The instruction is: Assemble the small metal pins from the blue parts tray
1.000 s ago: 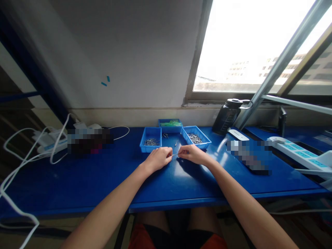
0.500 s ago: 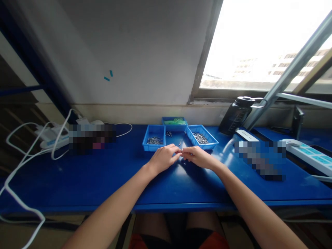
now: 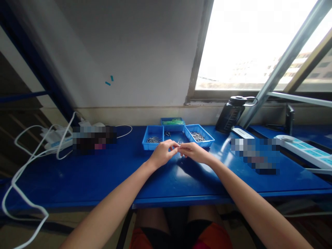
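Note:
My left hand [image 3: 164, 153] and my right hand [image 3: 194, 152] meet over the desk, fingertips pinched together. A small shiny metal piece [image 3: 178, 144] shows between them; its exact kind is too small to tell. Just beyond my left hand is a blue tray [image 3: 145, 141] with thin metal pins [image 3: 153, 139]. Beyond my right hand, another blue tray [image 3: 209, 141] holds thicker metal pieces [image 3: 197, 136]. A third blue tray [image 3: 172, 128] at the back contains green strips [image 3: 173, 121]. Several small dark metal parts [image 3: 167, 133] lie loose between the trays.
A dark bottle [image 3: 229, 114] stands by the window at the back right. White power strips [image 3: 303, 148] lie on the right and, with looping white cables [image 3: 19, 173], on the left. The blue desk's front edge [image 3: 181, 200] runs beneath my forearms.
The view has shifted slightly. My hands stay together at the fingertips and are a little higher off the desk, with the metal piece showing more clearly between them.

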`<state>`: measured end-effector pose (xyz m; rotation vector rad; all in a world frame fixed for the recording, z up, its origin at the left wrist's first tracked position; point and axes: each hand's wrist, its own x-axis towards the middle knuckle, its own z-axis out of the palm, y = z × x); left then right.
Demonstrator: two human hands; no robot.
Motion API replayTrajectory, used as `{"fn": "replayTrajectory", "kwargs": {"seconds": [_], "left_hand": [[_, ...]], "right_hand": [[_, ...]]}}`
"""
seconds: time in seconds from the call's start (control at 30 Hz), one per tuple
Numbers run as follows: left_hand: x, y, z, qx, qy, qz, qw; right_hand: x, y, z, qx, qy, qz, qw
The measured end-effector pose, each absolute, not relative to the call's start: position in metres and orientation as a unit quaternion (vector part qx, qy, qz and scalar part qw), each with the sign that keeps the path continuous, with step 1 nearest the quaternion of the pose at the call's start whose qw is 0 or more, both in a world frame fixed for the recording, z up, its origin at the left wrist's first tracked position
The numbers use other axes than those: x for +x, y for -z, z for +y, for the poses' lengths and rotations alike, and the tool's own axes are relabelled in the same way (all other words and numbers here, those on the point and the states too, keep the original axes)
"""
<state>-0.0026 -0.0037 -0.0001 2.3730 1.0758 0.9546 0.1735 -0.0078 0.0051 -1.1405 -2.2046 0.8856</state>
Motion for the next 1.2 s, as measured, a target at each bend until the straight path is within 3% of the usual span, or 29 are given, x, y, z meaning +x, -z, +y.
{"fn": "replayTrajectory", "kwargs": {"seconds": [0.47,1.2], "left_hand": [[-0.012,-0.001,-0.004,0.876,-0.197,0.417,0.138],[-0.013,0.008,-0.001,0.875,-0.207,0.426,0.1]], "right_hand": [[0.183,-0.001,0.0,-0.441,-0.349,-0.789,0.246],[0.187,0.005,0.005,-0.459,-0.289,-0.812,0.216]]}}
